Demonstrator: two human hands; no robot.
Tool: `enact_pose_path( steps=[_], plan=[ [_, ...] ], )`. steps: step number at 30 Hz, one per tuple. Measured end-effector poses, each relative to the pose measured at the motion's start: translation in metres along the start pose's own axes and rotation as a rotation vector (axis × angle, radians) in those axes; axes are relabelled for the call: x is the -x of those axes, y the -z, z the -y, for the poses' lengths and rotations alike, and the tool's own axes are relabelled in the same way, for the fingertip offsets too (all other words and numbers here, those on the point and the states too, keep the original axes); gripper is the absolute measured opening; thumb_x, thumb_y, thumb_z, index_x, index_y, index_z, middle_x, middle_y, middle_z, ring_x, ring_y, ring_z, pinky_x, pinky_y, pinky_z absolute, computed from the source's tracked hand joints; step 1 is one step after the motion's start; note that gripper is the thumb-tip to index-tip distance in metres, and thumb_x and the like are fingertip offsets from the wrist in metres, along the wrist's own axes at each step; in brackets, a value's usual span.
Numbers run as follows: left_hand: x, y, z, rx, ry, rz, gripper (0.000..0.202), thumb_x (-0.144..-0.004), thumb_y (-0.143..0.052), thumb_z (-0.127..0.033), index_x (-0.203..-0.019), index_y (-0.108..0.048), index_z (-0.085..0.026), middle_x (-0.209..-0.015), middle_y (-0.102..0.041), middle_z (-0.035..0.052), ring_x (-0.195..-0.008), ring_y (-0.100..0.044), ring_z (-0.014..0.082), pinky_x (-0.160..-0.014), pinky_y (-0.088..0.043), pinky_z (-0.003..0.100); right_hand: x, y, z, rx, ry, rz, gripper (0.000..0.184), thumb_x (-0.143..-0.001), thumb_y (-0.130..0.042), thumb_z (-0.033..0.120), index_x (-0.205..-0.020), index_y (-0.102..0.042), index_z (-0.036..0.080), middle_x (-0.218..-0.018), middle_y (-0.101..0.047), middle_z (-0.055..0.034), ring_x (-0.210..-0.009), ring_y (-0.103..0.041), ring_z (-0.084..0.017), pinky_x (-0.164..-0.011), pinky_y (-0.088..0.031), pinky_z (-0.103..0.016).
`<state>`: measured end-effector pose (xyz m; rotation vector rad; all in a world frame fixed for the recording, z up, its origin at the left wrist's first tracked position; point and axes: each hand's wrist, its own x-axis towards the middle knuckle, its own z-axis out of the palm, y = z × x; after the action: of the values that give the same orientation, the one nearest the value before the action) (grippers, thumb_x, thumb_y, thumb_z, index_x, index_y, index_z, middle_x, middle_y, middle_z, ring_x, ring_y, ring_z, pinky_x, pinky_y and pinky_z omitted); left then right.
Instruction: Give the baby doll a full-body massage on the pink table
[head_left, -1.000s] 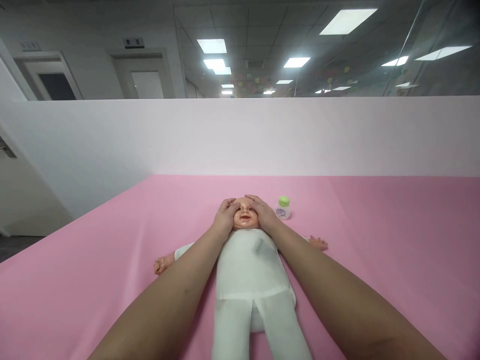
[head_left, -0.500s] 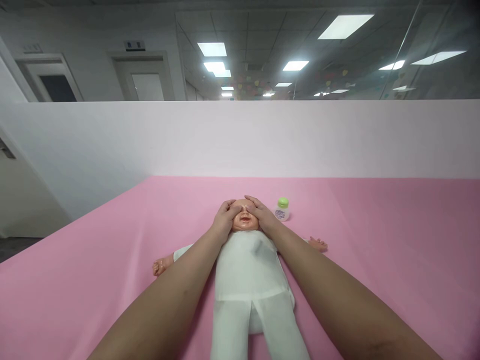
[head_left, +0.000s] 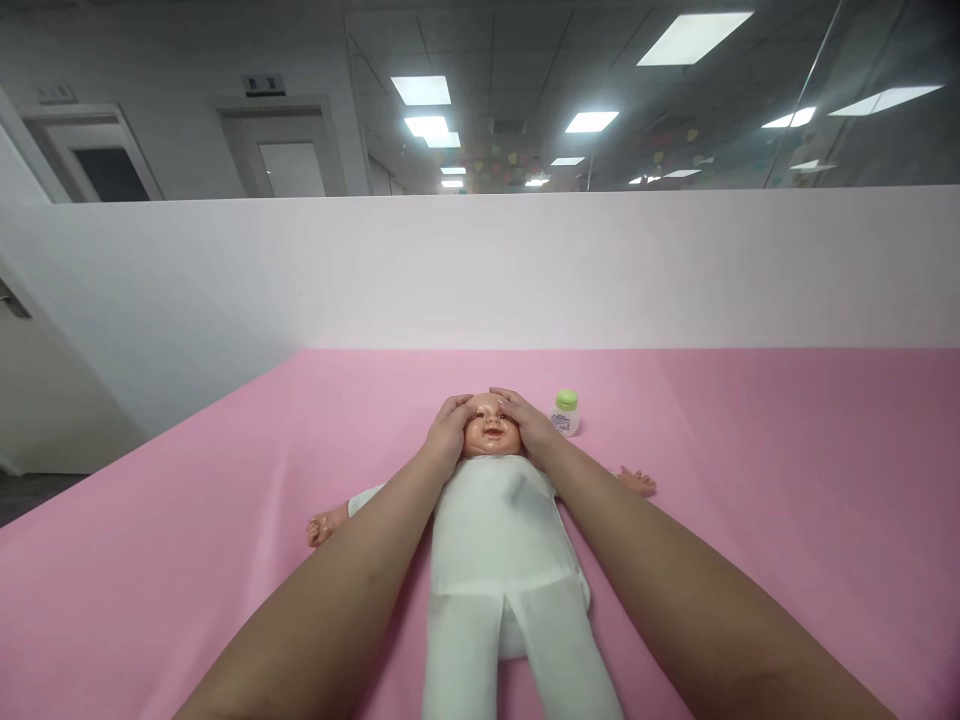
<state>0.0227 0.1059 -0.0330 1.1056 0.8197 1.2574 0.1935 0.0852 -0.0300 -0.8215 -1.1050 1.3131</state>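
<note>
A baby doll [head_left: 491, 520] in a white cloth body lies on its back, arms spread out to both sides. Its head [head_left: 492, 437] is cupped between my two hands. My left hand [head_left: 450, 430] curves round the left side of the head, with the thumb near the brow. On the opposite side my right hand [head_left: 526, 425] holds the head, fingers reaching over the top. The doll's eyes and mouth show between my thumbs. Just right of my right hand stands a small white bottle [head_left: 564, 418] with a green cap.
Under the doll a pink padded surface [head_left: 187, 540] stretches to both sides. A white wall [head_left: 480, 270] rises along its far edge, with glass panels above it. Beyond stand doors, one with its handle [head_left: 13, 300] at the far left.
My thumbs have moved outward and up from over the doll's eyes, so the eyes now show. My hands stay on the head's sides. The view has tilted slightly.
</note>
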Motion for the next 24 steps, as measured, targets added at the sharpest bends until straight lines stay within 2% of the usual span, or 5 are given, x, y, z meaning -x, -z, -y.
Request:
enact_pose_path(
  steps=[6, 12, 15, 20, 24],
  plan=[
    [0.0, 0.003, 0.001, 0.049, 0.042, -0.001, 0.048, -0.078, -0.072, -0.037, -0.124, -0.068, -0.022, -0.114, -0.073, 0.0095, -0.1, -0.071, 0.0254, -0.087, -0.058, 0.038, 0.007, 0.002, 0.008, -0.186, -0.074, 0.039, 0.058, -0.083, -0.073, 0.036, -0.139, -0.062, 0.025, -0.141, -0.065, -0.0091, -0.131, -0.061, -0.03, -0.115, -0.048, -0.049],
    [0.007, 0.003, -0.003, 0.115, 0.025, 0.064, 0.048, -0.077, -0.077, -0.033, -0.122, -0.066, -0.02, -0.114, -0.073, 0.0113, -0.103, -0.072, 0.0285, -0.09, -0.058, 0.042, 0.012, 0.006, 0.01, -0.196, -0.1, 0.063, 0.076, -0.073, -0.074, 0.023, -0.147, -0.056, 0.026, -0.147, -0.061, -0.0085, -0.134, -0.059, -0.029, -0.116, -0.047, -0.049],
    [0.009, 0.003, -0.005, 0.136, 0.025, 0.079, 0.052, -0.075, -0.082, -0.036, -0.122, -0.066, -0.02, -0.112, -0.074, 0.0113, -0.1, -0.072, 0.028, -0.091, -0.058, 0.044, 0.011, 0.002, 0.006, -0.15, -0.061, 0.078, 0.069, -0.076, -0.077, 0.028, -0.142, -0.059, 0.027, -0.14, -0.065, -0.0086, -0.127, -0.063, -0.03, -0.112, -0.05, -0.048],
    [0.007, 0.003, -0.007, 0.098, 0.01, 0.035, 0.055, -0.072, -0.089, -0.037, -0.117, -0.064, -0.02, -0.112, -0.072, 0.0112, -0.094, -0.073, 0.0262, -0.088, -0.059, 0.044, 0.006, -0.009, 0.002, 0.025, -0.044, -0.026, 0.071, -0.074, -0.089, 0.042, -0.137, -0.059, 0.027, -0.122, -0.072, -0.0091, -0.11, -0.07, -0.03, -0.098, -0.058, -0.048],
    [0.005, 0.001, -0.006, 0.11, 0.034, 0.035, 0.055, -0.072, -0.089, -0.039, -0.116, -0.063, -0.019, -0.108, -0.073, 0.0111, -0.092, -0.073, 0.0259, -0.085, -0.06, 0.044, -0.001, -0.01, 0.0, 0.207, 0.043, -0.085, 0.06, -0.081, -0.079, 0.053, -0.132, -0.062, 0.025, -0.126, -0.071, -0.0085, -0.114, -0.069, -0.03, -0.102, -0.056, -0.047]
  ],
)
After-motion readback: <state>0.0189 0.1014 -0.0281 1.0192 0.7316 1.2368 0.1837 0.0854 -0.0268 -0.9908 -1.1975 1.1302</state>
